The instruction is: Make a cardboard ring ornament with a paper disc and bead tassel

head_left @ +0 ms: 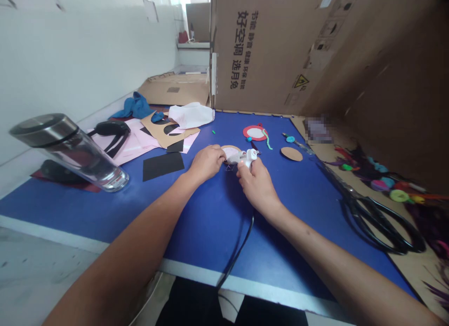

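My right hand [258,184] is wrapped round a white glue gun [248,156] with a black cord [242,247] running down over the table's front edge. The gun lies across a small round cardboard disc [229,149] with a pale middle, hiding part of it. At the disc's left rim, the fingers of my left hand [207,163] are closed and pinch its edge. Beyond the gun lies a red ring-shaped piece [249,128] with a pale centre and a green strip [268,141]. A plain brown cardboard oval [291,154] rests to the right.
A clear bottle with a steel lid [89,160] stands at left, before black headphones [112,134]. Paper and cardboard scraps [164,135] and a black sheet [163,166] lie nearby. Large black scissors [380,223] and coloured craft bits lie at right. A big carton [266,59] walls the back.
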`<state>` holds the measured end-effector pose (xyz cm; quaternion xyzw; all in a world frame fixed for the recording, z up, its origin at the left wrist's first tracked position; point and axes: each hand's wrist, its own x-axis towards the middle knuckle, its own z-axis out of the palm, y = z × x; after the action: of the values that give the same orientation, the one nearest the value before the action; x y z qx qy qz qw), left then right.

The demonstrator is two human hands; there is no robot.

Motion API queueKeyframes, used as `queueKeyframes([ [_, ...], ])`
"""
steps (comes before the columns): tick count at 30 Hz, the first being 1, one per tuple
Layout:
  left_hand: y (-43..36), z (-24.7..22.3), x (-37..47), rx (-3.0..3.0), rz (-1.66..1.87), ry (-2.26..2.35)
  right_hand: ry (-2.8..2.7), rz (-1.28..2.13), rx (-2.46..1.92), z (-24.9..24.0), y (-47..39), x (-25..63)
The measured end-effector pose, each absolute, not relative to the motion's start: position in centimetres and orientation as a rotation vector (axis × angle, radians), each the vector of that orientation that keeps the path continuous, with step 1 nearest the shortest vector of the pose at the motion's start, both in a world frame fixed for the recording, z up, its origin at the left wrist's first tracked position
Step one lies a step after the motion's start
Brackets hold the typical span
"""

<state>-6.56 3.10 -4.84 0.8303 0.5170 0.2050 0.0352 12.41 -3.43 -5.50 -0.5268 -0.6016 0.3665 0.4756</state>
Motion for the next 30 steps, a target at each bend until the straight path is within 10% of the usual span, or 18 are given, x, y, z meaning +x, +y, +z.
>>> queueKeyframes([
  [30,3.18,-4.92,-6.61,2.539,0.666,1.578,-1.456,0.894,-1.340,-5.46,-3.52,12.90],
])
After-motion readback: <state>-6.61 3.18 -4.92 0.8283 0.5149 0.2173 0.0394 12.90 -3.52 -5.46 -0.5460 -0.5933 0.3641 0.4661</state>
